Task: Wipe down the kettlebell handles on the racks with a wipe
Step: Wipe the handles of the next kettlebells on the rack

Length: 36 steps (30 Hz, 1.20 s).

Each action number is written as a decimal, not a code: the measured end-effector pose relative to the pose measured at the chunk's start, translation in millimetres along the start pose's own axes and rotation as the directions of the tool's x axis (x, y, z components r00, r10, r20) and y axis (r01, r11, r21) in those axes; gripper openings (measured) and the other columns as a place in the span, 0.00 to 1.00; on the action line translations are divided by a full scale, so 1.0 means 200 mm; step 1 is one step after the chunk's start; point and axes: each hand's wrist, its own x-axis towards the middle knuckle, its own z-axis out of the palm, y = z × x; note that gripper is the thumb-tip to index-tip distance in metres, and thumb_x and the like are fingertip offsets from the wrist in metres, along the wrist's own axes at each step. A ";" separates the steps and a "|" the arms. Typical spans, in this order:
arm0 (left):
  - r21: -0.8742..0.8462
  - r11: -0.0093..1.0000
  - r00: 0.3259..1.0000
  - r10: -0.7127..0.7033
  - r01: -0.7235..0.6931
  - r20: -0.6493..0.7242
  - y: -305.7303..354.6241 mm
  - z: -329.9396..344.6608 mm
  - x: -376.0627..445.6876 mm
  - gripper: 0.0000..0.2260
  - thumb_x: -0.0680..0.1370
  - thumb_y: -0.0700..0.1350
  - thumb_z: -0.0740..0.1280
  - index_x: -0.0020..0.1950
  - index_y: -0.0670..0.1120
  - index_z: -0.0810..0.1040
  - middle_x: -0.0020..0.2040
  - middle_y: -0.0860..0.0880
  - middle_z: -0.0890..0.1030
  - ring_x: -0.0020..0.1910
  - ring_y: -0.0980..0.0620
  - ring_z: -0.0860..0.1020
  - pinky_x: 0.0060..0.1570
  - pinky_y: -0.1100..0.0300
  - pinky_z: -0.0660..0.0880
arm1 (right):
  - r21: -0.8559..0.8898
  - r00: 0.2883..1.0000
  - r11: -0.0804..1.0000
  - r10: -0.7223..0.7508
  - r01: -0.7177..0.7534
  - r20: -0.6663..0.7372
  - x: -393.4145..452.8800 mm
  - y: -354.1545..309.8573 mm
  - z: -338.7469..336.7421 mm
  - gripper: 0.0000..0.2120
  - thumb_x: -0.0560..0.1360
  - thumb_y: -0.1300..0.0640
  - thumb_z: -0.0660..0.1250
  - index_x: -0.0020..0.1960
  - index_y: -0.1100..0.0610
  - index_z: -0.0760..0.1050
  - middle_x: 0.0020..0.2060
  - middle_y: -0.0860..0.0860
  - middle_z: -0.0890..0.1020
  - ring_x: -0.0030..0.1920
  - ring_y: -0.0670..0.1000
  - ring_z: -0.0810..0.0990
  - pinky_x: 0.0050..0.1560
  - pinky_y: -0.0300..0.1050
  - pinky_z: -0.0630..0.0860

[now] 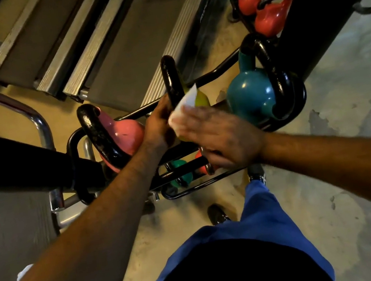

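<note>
The black cast-iron handle (171, 79) of the yellow-green kettlebell (201, 99) stands as a loop on the black tubular rack (215, 73), its long axis running from the left hand's fingers away toward the grey treadmill decks (114, 42) beyond. The left hand (158, 126) grips the near leg of that handle, fingers curled round it. Just to the right of those fingers, the white paper wipe (183, 109) lies against the handle and the yellow-green body, one corner pointing up and away. The right hand (223, 136) is blurred; its fingers look stretched fairly flat, pressing on the wipe, though I cannot tell whether the thumb pinches it. Left of the left fingers sits a pink kettlebell (127, 135) with its black loop tilted toward the viewer; right of the right fingers sits a teal kettlebell (250, 92), its handle to its right. Beyond that, two red kettlebells (260, 5) rest together. Beneath the hands, a lower rack rail carries small green and red weights (181, 173).
</note>
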 end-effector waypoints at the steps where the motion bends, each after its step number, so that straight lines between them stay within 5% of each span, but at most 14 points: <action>1: -0.005 1.000 1.000 0.002 -0.002 0.029 0.03 0.02 -0.01 0.11 0.83 0.47 0.57 0.46 0.45 0.74 0.30 0.51 0.79 0.28 0.56 0.77 0.30 0.62 0.75 | -0.038 0.995 0.997 -0.068 0.070 0.068 -0.04 -0.01 0.03 0.34 0.77 0.52 0.67 0.78 0.63 0.60 0.78 0.60 0.59 0.80 0.59 0.53 0.80 0.57 0.50; 7: -0.179 0.984 0.998 -0.026 0.015 -0.060 0.06 0.06 0.01 0.15 0.84 0.48 0.56 0.44 0.41 0.75 0.29 0.48 0.81 0.27 0.54 0.79 0.29 0.66 0.76 | -0.207 0.998 0.977 -0.034 0.045 0.053 -0.03 0.01 0.06 0.38 0.78 0.46 0.67 0.79 0.63 0.56 0.78 0.59 0.55 0.80 0.56 0.50 0.81 0.54 0.46; 13: -0.246 0.964 0.995 -0.094 0.099 0.033 0.08 0.06 0.00 0.17 0.84 0.50 0.54 0.48 0.38 0.74 0.32 0.46 0.81 0.29 0.51 0.81 0.30 0.65 0.78 | -0.196 1.000 0.981 -0.006 0.003 -0.015 0.00 0.01 0.05 0.33 0.79 0.52 0.66 0.78 0.63 0.59 0.78 0.59 0.56 0.80 0.56 0.51 0.81 0.54 0.47; 15: -0.257 0.961 0.995 -0.088 0.098 0.052 0.06 0.04 0.00 0.16 0.80 0.50 0.59 0.56 0.38 0.74 0.36 0.46 0.80 0.32 0.51 0.81 0.32 0.64 0.79 | -0.177 1.000 0.984 -0.007 0.002 -0.027 0.00 0.00 0.06 0.32 0.80 0.53 0.65 0.78 0.63 0.58 0.78 0.59 0.56 0.80 0.56 0.51 0.80 0.55 0.49; 18: -0.289 0.948 0.988 -0.103 0.131 0.112 0.04 0.04 -0.04 0.29 0.71 0.52 0.67 0.68 0.41 0.67 0.39 0.46 0.81 0.35 0.52 0.83 0.33 0.63 0.79 | -0.153 0.999 0.988 0.009 -0.016 -0.048 0.00 -0.04 0.06 0.32 0.80 0.53 0.63 0.79 0.62 0.55 0.78 0.59 0.56 0.80 0.56 0.51 0.80 0.55 0.51; 23: -0.273 0.962 0.998 0.038 -0.025 0.043 -0.02 0.04 -0.05 0.24 0.72 0.50 0.66 0.65 0.40 0.72 0.46 0.44 0.81 0.43 0.50 0.82 0.42 0.60 0.80 | -0.021 0.979 0.987 0.154 -0.158 -0.133 0.06 -0.10 0.01 0.31 0.76 0.57 0.65 0.76 0.65 0.64 0.77 0.62 0.64 0.79 0.60 0.59 0.79 0.57 0.58; 26: -0.162 0.986 0.997 -0.025 0.036 0.068 -0.04 0.03 -0.07 0.31 0.73 0.57 0.70 0.71 0.42 0.70 0.61 0.44 0.78 0.57 0.48 0.79 0.57 0.54 0.78 | 0.044 0.986 0.988 0.148 -0.145 -0.080 0.01 -0.15 0.01 0.31 0.77 0.56 0.66 0.76 0.66 0.63 0.77 0.62 0.63 0.80 0.60 0.57 0.79 0.56 0.56; 28: -0.037 0.999 0.999 -0.007 0.008 0.040 -0.05 0.04 -0.10 0.22 0.77 0.58 0.65 0.68 0.49 0.73 0.60 0.50 0.78 0.56 0.53 0.79 0.55 0.57 0.78 | 0.021 0.993 0.994 0.110 -0.109 -0.034 -0.03 -0.13 0.00 0.32 0.77 0.56 0.67 0.77 0.65 0.61 0.78 0.60 0.60 0.80 0.59 0.56 0.79 0.55 0.55; 32: 0.398 0.888 0.958 0.279 -0.232 -0.066 -0.08 0.04 -0.13 0.19 0.81 0.42 0.61 0.71 0.37 0.70 0.69 0.36 0.74 0.68 0.39 0.73 0.67 0.49 0.71 | 0.225 0.946 0.929 0.317 -0.294 -0.072 0.05 -0.08 -0.05 0.36 0.76 0.59 0.68 0.79 0.66 0.57 0.79 0.61 0.57 0.81 0.57 0.55 0.77 0.56 0.62; 36: 0.436 0.866 0.952 0.301 -0.246 -0.060 -0.07 0.04 -0.15 0.21 0.80 0.45 0.62 0.71 0.39 0.70 0.70 0.39 0.73 0.70 0.42 0.72 0.70 0.48 0.69 | 0.509 0.880 0.763 0.474 -0.398 -0.021 0.09 -0.20 -0.06 0.35 0.78 0.58 0.63 0.81 0.64 0.51 0.81 0.57 0.51 0.81 0.53 0.52 0.77 0.52 0.63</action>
